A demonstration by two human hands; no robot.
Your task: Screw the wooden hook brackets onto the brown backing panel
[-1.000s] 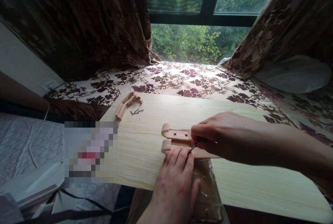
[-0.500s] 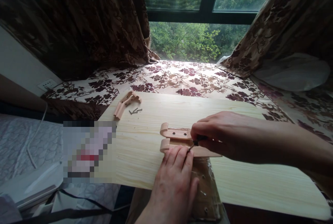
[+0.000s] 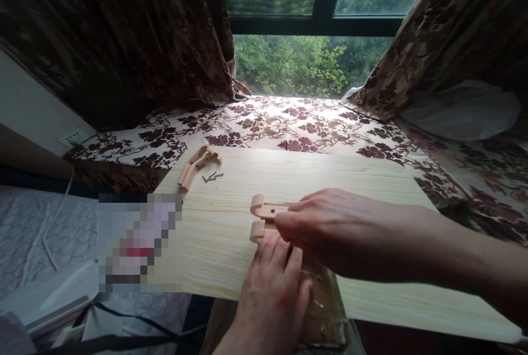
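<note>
A wooden bracket (image 3: 258,231) with a curled end lies across a board, and my left hand (image 3: 275,278) presses its fingers down on it, holding it there. Over that bracket, my right hand (image 3: 317,226) is closed round a screwdriver, which the hand now hides. Just behind lies a second curled bracket (image 3: 257,205) with a dark screw hole showing, partly covered by my right hand. Beneath my left hand is a brown, tape-wrapped block (image 3: 324,311). The point of contact between tool and wood is hidden.
On the pale wooden board (image 3: 214,245), further bracket pieces (image 3: 193,168) rest at the far left beside several loose screws (image 3: 212,177). A floral cloth (image 3: 284,124) covers the window ledge behind. A quilted bed cover (image 3: 25,234) lies at left.
My right hand has moved left and turned over, covering the screwdriver shaft and part of both brackets. My left hand stays on the near bracket. The view has shifted slightly.
</note>
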